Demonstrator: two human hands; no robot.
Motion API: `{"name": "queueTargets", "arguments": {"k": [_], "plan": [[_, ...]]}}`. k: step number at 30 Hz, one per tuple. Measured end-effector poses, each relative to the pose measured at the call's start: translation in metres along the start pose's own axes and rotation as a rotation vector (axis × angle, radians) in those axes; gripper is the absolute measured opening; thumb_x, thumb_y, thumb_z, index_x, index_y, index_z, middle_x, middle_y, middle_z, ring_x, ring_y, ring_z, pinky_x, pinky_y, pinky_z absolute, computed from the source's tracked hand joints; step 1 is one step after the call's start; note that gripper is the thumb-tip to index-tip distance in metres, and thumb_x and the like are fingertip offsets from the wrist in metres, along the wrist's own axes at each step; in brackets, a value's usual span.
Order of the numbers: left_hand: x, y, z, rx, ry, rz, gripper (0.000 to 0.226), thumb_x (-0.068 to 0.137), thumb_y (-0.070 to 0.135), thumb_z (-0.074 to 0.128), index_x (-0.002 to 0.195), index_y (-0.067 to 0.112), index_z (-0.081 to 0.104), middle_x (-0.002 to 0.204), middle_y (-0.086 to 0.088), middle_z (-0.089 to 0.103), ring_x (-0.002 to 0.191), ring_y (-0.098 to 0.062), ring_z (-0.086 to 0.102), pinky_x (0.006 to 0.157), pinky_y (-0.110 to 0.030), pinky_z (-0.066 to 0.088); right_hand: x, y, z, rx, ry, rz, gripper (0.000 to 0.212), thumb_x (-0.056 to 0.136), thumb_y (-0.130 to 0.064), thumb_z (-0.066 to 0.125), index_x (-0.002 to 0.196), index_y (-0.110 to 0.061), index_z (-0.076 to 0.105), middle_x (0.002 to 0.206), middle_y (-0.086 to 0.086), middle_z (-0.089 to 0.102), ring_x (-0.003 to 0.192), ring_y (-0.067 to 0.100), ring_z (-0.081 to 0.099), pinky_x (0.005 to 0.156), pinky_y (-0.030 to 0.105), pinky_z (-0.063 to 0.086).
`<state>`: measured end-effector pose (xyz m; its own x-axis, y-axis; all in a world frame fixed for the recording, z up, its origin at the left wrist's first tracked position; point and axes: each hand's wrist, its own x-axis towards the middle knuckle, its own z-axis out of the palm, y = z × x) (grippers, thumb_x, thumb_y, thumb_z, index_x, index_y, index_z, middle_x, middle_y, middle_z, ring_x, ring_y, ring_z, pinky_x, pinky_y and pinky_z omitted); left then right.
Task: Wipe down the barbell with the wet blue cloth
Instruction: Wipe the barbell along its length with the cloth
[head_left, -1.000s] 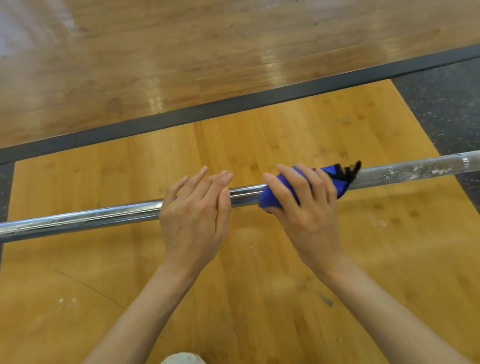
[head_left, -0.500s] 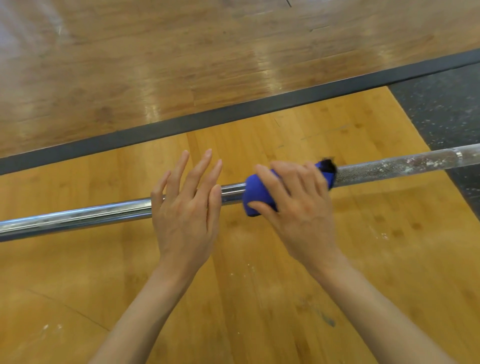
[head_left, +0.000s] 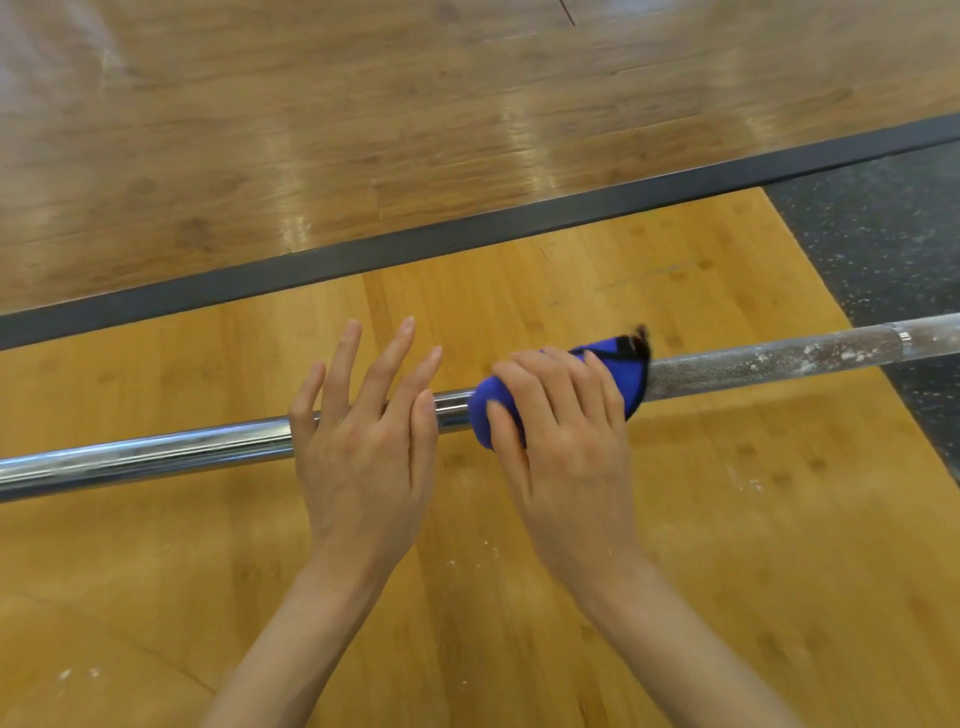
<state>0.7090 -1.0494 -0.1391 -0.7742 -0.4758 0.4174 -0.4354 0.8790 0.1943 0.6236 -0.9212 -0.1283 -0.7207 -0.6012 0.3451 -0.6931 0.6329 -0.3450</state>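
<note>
- The barbell (head_left: 156, 452) lies across the bamboo platform (head_left: 727, 519); it looks a heavy, rigid steel shaft, smooth at left, knurled and chalk-dusted at right.
- The blue cloth (head_left: 491, 410) is soft and probably slick when wet; best wrapped round the shaft.
- The right hand (head_left: 566, 447) grips it so, fingers curled over.
- The left hand (head_left: 363, 447) hovers spread, fingers straight, holding nothing.

Two bare forearms; no sleeves; left hand (head_left: 358, 467), right hand (head_left: 566, 457) ungloved, ringless.
</note>
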Motion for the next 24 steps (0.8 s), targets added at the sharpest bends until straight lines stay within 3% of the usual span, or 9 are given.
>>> {"name": "queueTargets", "arguments": {"k": [2,4,5,8,9,11,13,18,24], "plan": [[-0.002,0.002,0.000,-0.008,0.003,-0.010,0.047,0.111,0.031,0.024,0.136,0.022,0.064,0.152,0.006,0.050,0.151,-0.024,0.032,0.121,-0.036,0.014,-0.011,-0.001,0.008,-0.029,0.040,-0.018,0.031,0.107,-0.028,0.041,0.106,-0.012,0.068,0.108,0.005,0.067,0.108,0.028,0.061,0.109,0.045,0.039],[-0.005,0.004,-0.001,-0.013,-0.002,-0.019,0.048,0.112,0.030,0.024,0.135,0.022,0.065,0.152,0.007,0.050,0.150,-0.023,0.033,0.120,-0.036,0.014,0.023,-0.007,0.007,-0.116,-0.032,0.016,0.042,0.106,-0.035,0.039,0.073,-0.017,0.057,0.072,0.002,0.059,0.069,0.024,0.058,0.073,0.036,0.045],[-0.006,0.005,-0.001,-0.017,-0.004,-0.021,0.048,0.112,0.031,0.023,0.136,0.022,0.064,0.152,0.007,0.050,0.150,-0.023,0.033,0.120,-0.035,0.014,0.046,-0.013,0.000,-0.172,-0.192,0.059,0.048,0.105,-0.040,0.037,0.062,-0.018,0.047,0.060,0.000,0.050,0.055,0.022,0.048,0.058,0.033,0.033],[-0.011,0.005,-0.002,-0.015,-0.010,-0.024,0.050,0.112,0.032,0.021,0.137,0.022,0.063,0.152,0.006,0.050,0.150,-0.023,0.032,0.120,-0.036,0.014,0.063,-0.016,0.003,-0.167,-0.455,0.096,0.056,0.106,-0.046,0.033,0.059,-0.017,0.039,0.059,-0.001,0.042,0.053,0.019,0.038,0.051,0.034,0.026],[-0.011,0.005,-0.003,-0.016,-0.010,-0.029,0.050,0.112,0.033,0.021,0.137,0.022,0.064,0.152,0.006,0.050,0.150,-0.023,0.032,0.120,-0.037,0.015,0.051,-0.015,0.003,-0.110,-0.357,0.082,0.053,0.105,-0.043,0.039,0.059,-0.017,0.044,0.060,-0.001,0.048,0.056,0.021,0.044,0.055,0.035,0.036],[-0.012,0.007,-0.004,-0.024,-0.011,-0.042,0.050,0.112,0.033,0.022,0.134,0.022,0.066,0.152,0.005,0.051,0.150,-0.024,0.033,0.120,-0.039,0.016,0.009,-0.016,-0.002,0.049,0.007,0.023,0.035,0.101,-0.032,0.050,0.076,-0.015,0.068,0.084,0.001,0.072,0.082,0.023,0.066,0.088,0.040,0.052],[-0.012,0.009,-0.005,-0.027,-0.022,-0.058,0.049,0.111,0.033,0.023,0.133,0.023,0.066,0.152,0.005,0.051,0.150,-0.025,0.032,0.120,-0.038,0.014,-0.015,-0.012,0.002,0.111,0.101,-0.027,0.028,0.100,-0.030,0.053,0.103,-0.012,0.075,0.114,0.003,0.074,0.114,0.026,0.067,0.110,0.047,0.044],[-0.016,0.017,-0.009,-0.065,-0.076,-0.082,0.047,0.110,0.030,0.026,0.143,0.017,0.057,0.158,0.001,0.043,0.154,-0.027,0.021,0.124,-0.041,0.006,0.005,-0.011,0.016,-0.014,0.131,-0.088,0.041,0.104,-0.042,0.046,0.078,-0.014,0.061,0.074,0.001,0.061,0.072,0.026,0.057,0.087,0.040,0.047],[-0.018,0.049,-0.001,-0.155,-0.130,0.045,0.046,0.109,0.023,0.031,0.151,0.011,0.045,0.161,0.000,0.038,0.155,-0.023,0.020,0.127,-0.043,0.009,0.009,0.070,-0.008,-0.103,0.249,0.037,0.052,0.108,-0.035,0.030,0.069,-0.013,0.056,0.066,0.002,0.055,0.067,0.027,0.050,0.082,0.038,0.041]]}}
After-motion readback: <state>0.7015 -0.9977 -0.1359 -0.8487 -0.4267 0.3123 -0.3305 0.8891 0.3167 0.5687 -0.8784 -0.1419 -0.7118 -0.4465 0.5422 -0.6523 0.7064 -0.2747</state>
